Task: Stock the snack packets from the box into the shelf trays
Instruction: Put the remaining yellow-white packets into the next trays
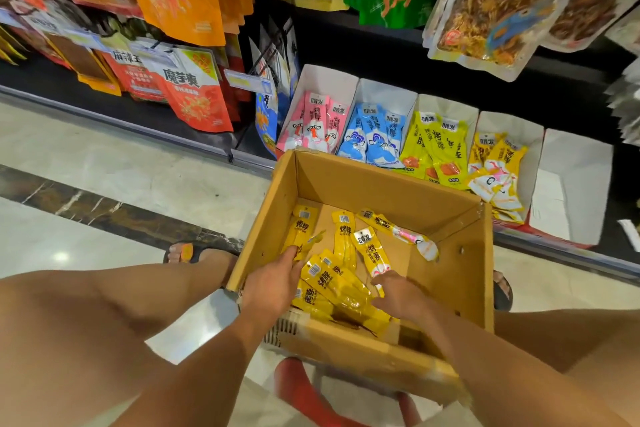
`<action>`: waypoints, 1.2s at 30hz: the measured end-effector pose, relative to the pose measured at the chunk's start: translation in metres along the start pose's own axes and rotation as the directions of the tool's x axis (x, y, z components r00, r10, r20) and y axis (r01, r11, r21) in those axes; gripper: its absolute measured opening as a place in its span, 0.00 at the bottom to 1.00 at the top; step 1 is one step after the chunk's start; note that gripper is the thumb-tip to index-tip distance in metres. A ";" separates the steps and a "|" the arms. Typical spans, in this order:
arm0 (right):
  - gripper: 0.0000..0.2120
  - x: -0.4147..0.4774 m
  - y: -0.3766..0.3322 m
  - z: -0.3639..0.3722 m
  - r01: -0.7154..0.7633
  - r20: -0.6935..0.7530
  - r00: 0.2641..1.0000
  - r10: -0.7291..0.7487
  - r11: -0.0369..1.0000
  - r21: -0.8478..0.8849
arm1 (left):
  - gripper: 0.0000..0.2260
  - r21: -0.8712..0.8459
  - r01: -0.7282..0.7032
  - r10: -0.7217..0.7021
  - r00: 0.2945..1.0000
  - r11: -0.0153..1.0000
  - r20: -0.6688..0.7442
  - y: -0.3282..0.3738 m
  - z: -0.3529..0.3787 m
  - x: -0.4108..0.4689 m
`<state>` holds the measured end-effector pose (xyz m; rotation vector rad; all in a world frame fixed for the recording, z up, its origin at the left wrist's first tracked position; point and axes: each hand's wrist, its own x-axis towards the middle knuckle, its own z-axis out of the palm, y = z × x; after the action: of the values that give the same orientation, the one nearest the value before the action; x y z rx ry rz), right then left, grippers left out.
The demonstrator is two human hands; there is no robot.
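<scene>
An open cardboard box sits on the floor between my knees, holding several yellow snack packets. Both hands reach into it. My left hand rests on the packets at the box's left side, fingertips touching one packet. My right hand lies over the pile near the middle, fingers curled down on the packets; whether either hand has a grip is unclear. Behind the box, white shelf trays hold pink packets, blue packets, yellow packets and orange-yellow packets. The rightmost tray is empty.
Large snack bags hang on pegs above the trays and to the left. A red stool is under me. My sandalled feet flank the box on the tiled floor.
</scene>
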<state>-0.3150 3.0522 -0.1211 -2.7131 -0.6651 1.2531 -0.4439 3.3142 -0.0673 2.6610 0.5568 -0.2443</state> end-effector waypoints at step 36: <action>0.04 0.082 -0.005 0.087 -0.174 0.081 0.985 0.155 0.914 0.366 | 0.17 0.075 0.067 -0.069 0.997 0.995 0.030 0.002 0.004 0.013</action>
<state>-0.3344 3.0820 -0.2354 -2.4658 -0.1746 1.3276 -0.4320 3.3154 -0.0739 2.7070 0.6406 -0.3333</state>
